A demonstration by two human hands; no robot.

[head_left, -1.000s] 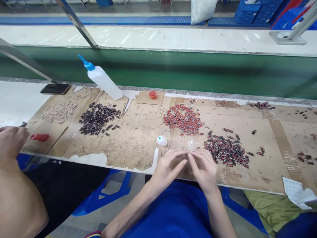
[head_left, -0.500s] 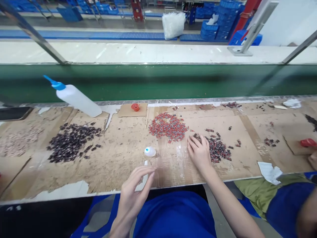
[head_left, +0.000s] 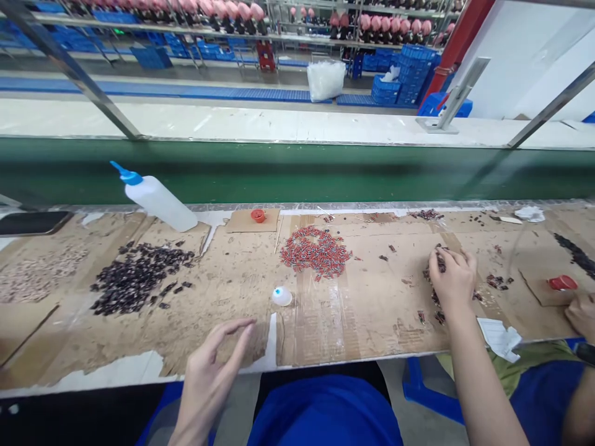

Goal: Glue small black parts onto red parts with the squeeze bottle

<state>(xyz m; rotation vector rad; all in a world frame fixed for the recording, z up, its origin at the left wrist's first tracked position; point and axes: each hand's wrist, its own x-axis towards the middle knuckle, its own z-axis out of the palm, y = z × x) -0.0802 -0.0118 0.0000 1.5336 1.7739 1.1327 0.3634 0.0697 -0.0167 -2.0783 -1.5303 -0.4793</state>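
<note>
- Right hand [head_left: 453, 282] lies palm-down on the scattered dark-and-red pieces [head_left: 437, 317], fingers curled over them; whether any piece is pinched I cannot tell
- Left hand [head_left: 211, 365] hovers over the near edge of the cardboard sheet [head_left: 232, 266], fingers spread, holding nothing
- Pile of red pieces [head_left: 316, 253] sits at 10 o'clock from the right hand, well apart; a white cap [head_left: 281, 296] stands near the left hand at 2 o'clock
- Heap of dark pieces [head_left: 139, 279] lies at 11 o'clock from the left hand; a squeeze bottle [head_left: 155, 198] lies tilted at 12 o'clock from that heap
- A co-worker's hand [head_left: 581, 313] rests at 3 o'clock from the right hand, just beside a red lid [head_left: 562, 283]; a paper slip [head_left: 499, 337] lies at 4 o'clock
</note>
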